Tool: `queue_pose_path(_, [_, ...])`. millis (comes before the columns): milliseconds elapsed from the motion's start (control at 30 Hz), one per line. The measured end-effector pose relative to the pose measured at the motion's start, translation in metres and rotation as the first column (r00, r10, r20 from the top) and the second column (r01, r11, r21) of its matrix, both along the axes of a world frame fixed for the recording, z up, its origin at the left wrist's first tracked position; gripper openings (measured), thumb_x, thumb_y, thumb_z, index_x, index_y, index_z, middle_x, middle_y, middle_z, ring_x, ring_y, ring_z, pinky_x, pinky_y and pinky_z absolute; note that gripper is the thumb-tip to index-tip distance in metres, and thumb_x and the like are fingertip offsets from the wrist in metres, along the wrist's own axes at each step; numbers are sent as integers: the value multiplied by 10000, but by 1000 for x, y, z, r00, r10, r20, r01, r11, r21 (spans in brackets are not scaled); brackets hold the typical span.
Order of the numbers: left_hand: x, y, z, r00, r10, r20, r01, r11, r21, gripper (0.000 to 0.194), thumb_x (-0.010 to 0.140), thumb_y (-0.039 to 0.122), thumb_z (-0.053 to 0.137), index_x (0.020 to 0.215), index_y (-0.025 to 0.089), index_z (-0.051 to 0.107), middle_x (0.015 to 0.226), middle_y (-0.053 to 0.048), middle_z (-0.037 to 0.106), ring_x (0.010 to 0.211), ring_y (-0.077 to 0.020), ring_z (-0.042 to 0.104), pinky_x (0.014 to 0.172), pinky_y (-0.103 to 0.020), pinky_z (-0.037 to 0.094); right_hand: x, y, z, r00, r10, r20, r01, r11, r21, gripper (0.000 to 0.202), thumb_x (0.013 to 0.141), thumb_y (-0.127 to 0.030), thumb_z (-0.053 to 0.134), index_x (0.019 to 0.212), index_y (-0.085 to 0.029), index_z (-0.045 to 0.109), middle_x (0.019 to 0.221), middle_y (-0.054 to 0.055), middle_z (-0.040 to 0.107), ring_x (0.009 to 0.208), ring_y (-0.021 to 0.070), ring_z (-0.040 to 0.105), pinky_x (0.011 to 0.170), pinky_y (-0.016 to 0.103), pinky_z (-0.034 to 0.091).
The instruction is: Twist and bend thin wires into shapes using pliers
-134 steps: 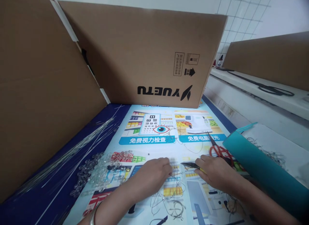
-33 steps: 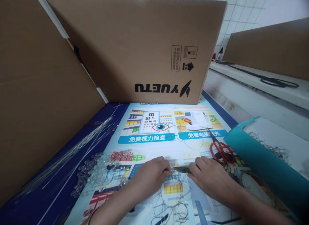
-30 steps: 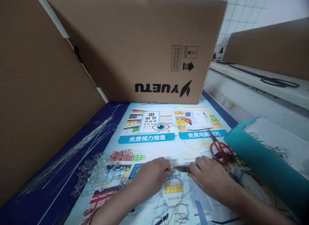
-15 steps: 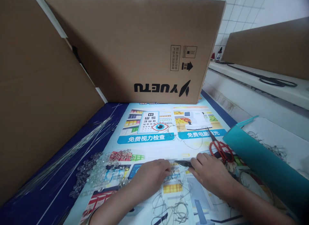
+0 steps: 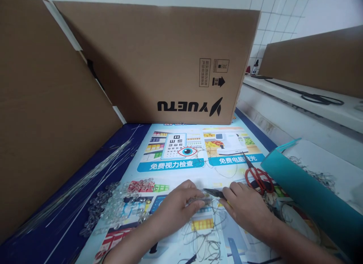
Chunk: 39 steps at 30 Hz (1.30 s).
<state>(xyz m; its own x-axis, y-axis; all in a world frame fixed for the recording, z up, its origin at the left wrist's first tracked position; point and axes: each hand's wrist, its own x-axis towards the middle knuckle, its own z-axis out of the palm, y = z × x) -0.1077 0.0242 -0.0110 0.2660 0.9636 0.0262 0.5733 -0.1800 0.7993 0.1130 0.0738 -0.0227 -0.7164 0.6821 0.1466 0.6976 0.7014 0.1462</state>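
Note:
My right hand (image 5: 246, 203) is closed round a pair of pliers (image 5: 213, 192), whose dark pointed jaws reach left toward my other hand. Thumb and fingers of my left hand (image 5: 184, 203) pinch a small bunch of thin wire (image 5: 198, 199) just beside the plier tips. Whether the jaws touch the wire I cannot tell. Below both hands, a tangle of thin wire loops (image 5: 207, 245) lies on the printed sheet. Left of my left arm is a spread pile of clear beads (image 5: 116, 203).
Red-handled scissors (image 5: 258, 179) lie beyond my right hand. A teal box (image 5: 306, 184) with wire bits stands at the right. Long thin wires (image 5: 85, 180) lie on the blue surface at left. Cardboard panels (image 5: 153, 63) stand at the back and left.
My left hand has turned so its thumb and the pinched wire show more. The pliers have stayed nearly in place, and the camera view has shifted slightly.

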Motion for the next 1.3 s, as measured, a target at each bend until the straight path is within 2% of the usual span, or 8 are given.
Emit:
queue_pose_path(167, [3, 3, 2, 998, 51, 25, -51, 998, -26, 232, 872, 221, 470, 672, 176, 579, 736, 3, 526, 731, -139, 524, 662, -240, 404, -2, -2, 2, 1000, -12, -13, 11, 999, -53, 151, 892, -329, 434, 849, -223, 532, 787, 40, 551, 731, 208, 509, 592, 299, 299])
queue_pose_path(467, [-3, 3, 2, 997, 68, -20, -68, 998, -18, 208, 892, 228, 409, 706, 190, 492, 739, 12, 523, 715, -139, 511, 651, -237, 379, 9, 16, 4, 990, -140, -5, 140, 989, -55, 277, 874, -376, 465, 1017, -168, 578, 911, 106, 567, 885, 250, 499, 754, 361, 365])
queue_pose_path(633, [2, 0, 5, 999, 7, -47, -7, 1000, 8, 211, 902, 231, 396, 721, 192, 496, 749, 5, 528, 720, -141, 508, 650, -237, 373, 10, 17, 1, 997, -41, -62, 38, 998, -54, 513, 838, -446, 483, 1245, -133, 485, 1183, 170, 514, 1129, 333, 379, 911, 491, 284])
queue_pose_path(833, [4, -4, 9, 995, -27, -94, 29, 999, 20, 216, 912, 244, 403, 725, 192, 496, 747, 8, 523, 715, -141, 500, 635, -238, 356, 12, 12, 19, 977, 17, -214, -48, 989, -139, 479, 807, -404, 533, 1224, -169, 511, 1248, 136, 490, 1157, 321, 360, 963, 519, 237])
queue_pose_path(967, [7, -7, 11, 995, -44, -88, 46, 999, 28, 210, 914, 224, 404, 724, 191, 487, 753, 15, 519, 717, -132, 496, 630, -230, 350, 3, 4, 27, 902, 62, -426, -217, 921, -324, 359, 850, -344, 508, 1171, -188, 546, 1132, 100, 572, 1051, 233, 477, 913, 386, 364])
queue_pose_path(1067, [9, -9, 12, 996, -60, -69, 63, 997, 46, 198, 913, 206, 407, 731, 193, 484, 763, 21, 522, 737, -129, 497, 637, -225, 348, -11, -2, 30, 831, -56, -553, -266, 833, -485, 257, 845, -296, 525, 1078, -210, 590, 962, 39, 635, 874, 162, 559, 768, 269, 439])
queue_pose_path(1200, [9, -10, 11, 997, -50, -56, 53, 996, 65, 189, 908, 196, 412, 730, 194, 478, 766, 20, 525, 746, -132, 498, 642, -227, 348, -28, -6, 35, 770, -157, -618, -323, 739, -591, 128, 822, -174, 531, 831, -209, 654, 763, -27, 639, 720, 109, 571, 664, 200, 423])
queue_pose_path(1300, [9, -9, 9, 998, -34, -55, 38, 997, 66, 197, 901, 198, 423, 708, 189, 463, 749, 22, 515, 727, -130, 492, 626, -226, 344, -34, -5, 36, 744, -205, -637, -340, 704, -624, 130, 801, -135, 539, 788, -200, 651, 725, -39, 626, 690, 99, 565, 636, 184, 411])
